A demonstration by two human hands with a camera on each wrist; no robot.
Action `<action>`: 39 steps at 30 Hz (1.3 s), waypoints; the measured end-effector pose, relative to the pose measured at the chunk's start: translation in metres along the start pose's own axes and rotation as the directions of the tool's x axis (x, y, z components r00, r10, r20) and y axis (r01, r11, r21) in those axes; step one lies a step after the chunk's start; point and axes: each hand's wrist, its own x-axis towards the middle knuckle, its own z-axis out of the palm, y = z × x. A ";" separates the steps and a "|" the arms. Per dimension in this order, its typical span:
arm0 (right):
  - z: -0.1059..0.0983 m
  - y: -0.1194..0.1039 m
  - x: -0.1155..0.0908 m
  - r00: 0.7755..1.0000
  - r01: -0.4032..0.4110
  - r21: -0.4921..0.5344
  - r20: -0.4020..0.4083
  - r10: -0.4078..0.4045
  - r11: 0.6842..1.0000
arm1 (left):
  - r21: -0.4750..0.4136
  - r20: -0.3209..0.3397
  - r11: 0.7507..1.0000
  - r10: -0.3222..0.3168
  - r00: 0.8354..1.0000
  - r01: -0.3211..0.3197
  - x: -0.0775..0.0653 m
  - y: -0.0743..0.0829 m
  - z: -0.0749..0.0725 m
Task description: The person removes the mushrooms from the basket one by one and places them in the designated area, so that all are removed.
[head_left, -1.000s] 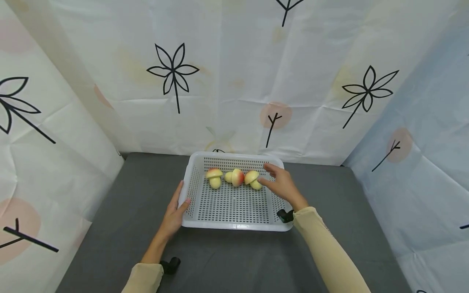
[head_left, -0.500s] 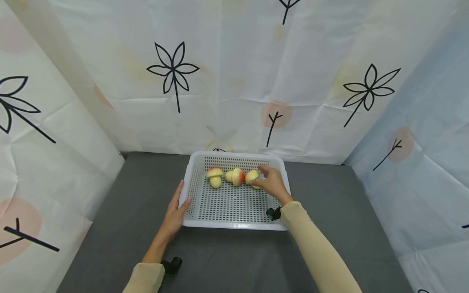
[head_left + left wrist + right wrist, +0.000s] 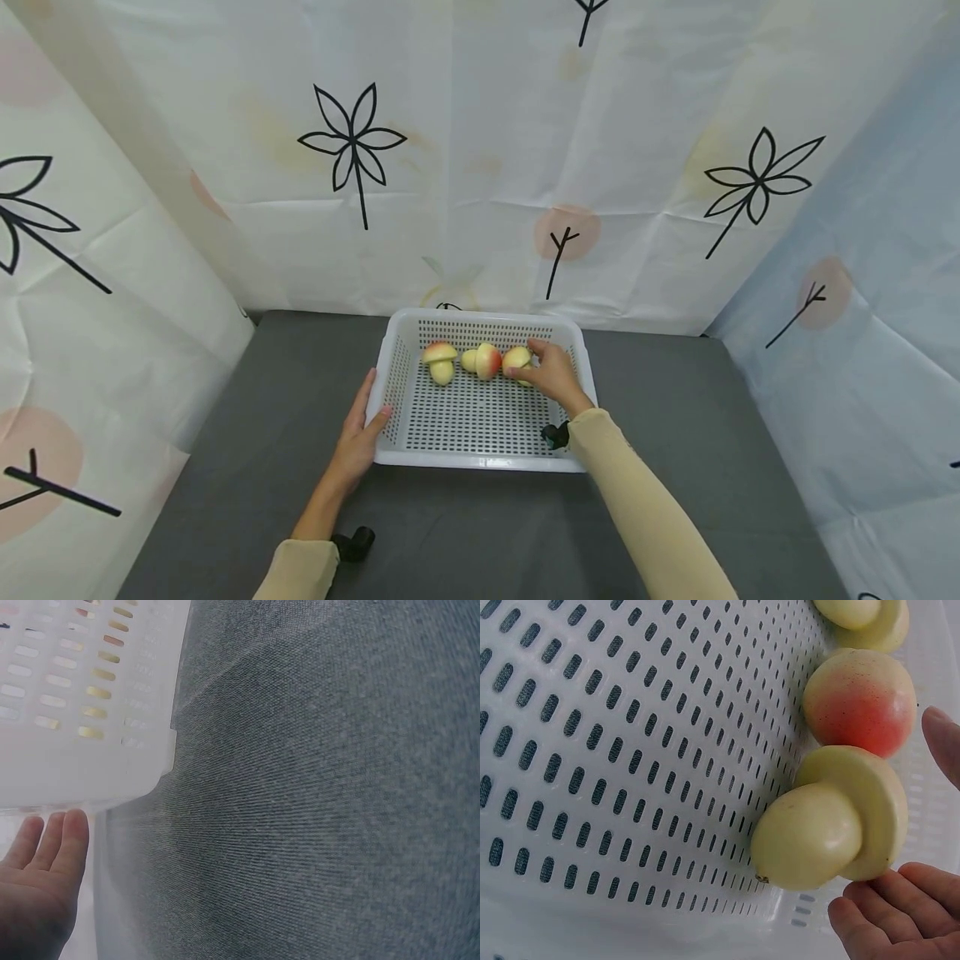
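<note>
Three mushroom-shaped pieces, pale yellow with red-blushed caps, lie in a row inside a white perforated plastic basket (image 3: 480, 460). They are the left mushroom (image 3: 440, 363), the middle mushroom (image 3: 488, 362) and the right mushroom (image 3: 516, 358). My left hand (image 3: 355, 442) holds the basket's left side, thumb over the rim and fingers along the outer wall. Over the right mushroom is my right hand (image 3: 553, 375), with thumb and fingers spread about it. In the right wrist view its fingertips (image 3: 862, 891) meet the cap's edge, while the thumb (image 3: 943, 742) stands apart from it.
The basket rests on a dark grey cloth-covered table (image 3: 480, 533), close to its back edge. Behind and at both sides hang white sheets (image 3: 465, 167) with black leaf and twig drawings. Each wrist carries a small black camera (image 3: 352, 544).
My right hand has moved left and inward, from the basket's right side to the right mushroom. The left hand keeps its hold on the basket, and the mushrooms lie as before.
</note>
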 end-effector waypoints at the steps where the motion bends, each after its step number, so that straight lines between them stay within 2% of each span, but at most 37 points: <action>1: 0.000 0.000 0.000 1.000 0.001 0.003 0.000 -0.001 1.000 | -0.001 -0.002 1.000 0.000 1.000 0.000 0.000 0.000 0.000; 9: 0.008 0.000 0.004 1.000 0.003 -0.042 -0.021 -0.004 0.999 | 0.006 0.000 1.000 -0.003 1.000 0.003 0.000 0.000 -0.001; 25: 0.010 -0.002 0.004 1.000 -0.004 -0.019 -0.013 0.004 1.000 | -0.005 -0.001 1.000 -0.010 1.000 0.010 -0.001 0.001 0.000; 32: 0.001 -0.009 0.000 1.000 0.012 -0.015 -0.011 -0.012 1.000 | 0.005 -0.005 1.000 -0.002 1.000 0.002 -0.001 0.001 0.001; 39: -0.021 -0.023 -0.011 0.998 0.052 0.095 -0.042 -0.048 0.994 | 0.016 -0.006 1.000 -0.002 1.000 0.002 -0.001 0.001 0.000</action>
